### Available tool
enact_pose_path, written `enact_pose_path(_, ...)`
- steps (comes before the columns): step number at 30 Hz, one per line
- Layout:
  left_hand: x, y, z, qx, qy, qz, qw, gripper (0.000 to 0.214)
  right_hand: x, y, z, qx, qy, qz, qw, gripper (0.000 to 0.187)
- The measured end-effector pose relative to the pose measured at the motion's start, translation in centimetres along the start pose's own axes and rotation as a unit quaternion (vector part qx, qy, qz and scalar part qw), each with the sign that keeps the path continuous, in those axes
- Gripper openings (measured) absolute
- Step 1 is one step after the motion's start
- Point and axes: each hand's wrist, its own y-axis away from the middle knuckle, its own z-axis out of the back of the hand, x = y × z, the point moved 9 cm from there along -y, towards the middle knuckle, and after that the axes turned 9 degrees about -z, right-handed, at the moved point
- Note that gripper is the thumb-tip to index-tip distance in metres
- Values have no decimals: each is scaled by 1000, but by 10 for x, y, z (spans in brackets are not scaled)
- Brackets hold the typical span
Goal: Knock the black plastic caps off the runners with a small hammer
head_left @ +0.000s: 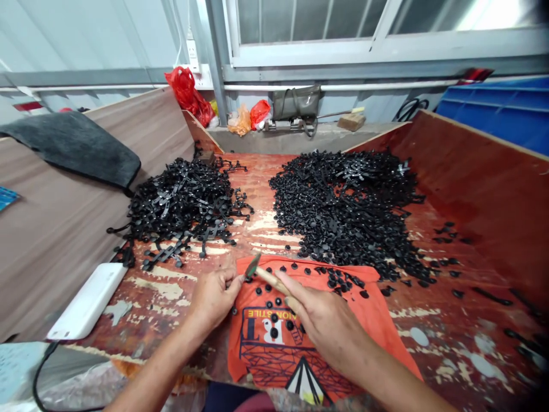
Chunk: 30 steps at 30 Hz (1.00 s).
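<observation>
My right hand (319, 317) is wrapped round the pale wooden handle of a small hammer (270, 278). The hammer's greenish head sits right at the fingertips of my left hand (217, 294), above the upper left of an orange printed cloth (351, 355). The left fingers are pinched together; what they hold is hidden by the fingers and the hammer head. Several small round black parts (274, 332) lie scattered on the cloth between and beyond my hands, with a denser cluster (341, 280) to the right.
Heaps of black parts lie on the worn red tabletop: branched pieces (184, 197) at left, small pieces (343, 212) at right. A white power bank (88, 300) with a cable lies left. Wooden boards (484, 189) wall both sides; a grey cloth (81, 146) drapes the left one.
</observation>
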Motion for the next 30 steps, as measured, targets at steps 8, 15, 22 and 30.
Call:
enact_pose_path(8,-3,-1,-2,-5,18,-6,1000,37,1,4,5,-47,74,19,996,54)
enact_pose_path(15,2,1,-7,-12,14,-3,1000,36,-4,4,-8,-33,104,17,994,54)
enact_pose_path(22,5,2,-8,-17,24,-1,1000,37,3,0,3,-45,119,24,992,57)
enact_pose_path(30,13,3,-11,-43,132,24,990,35,9,3,11,-69,92,24,993,58)
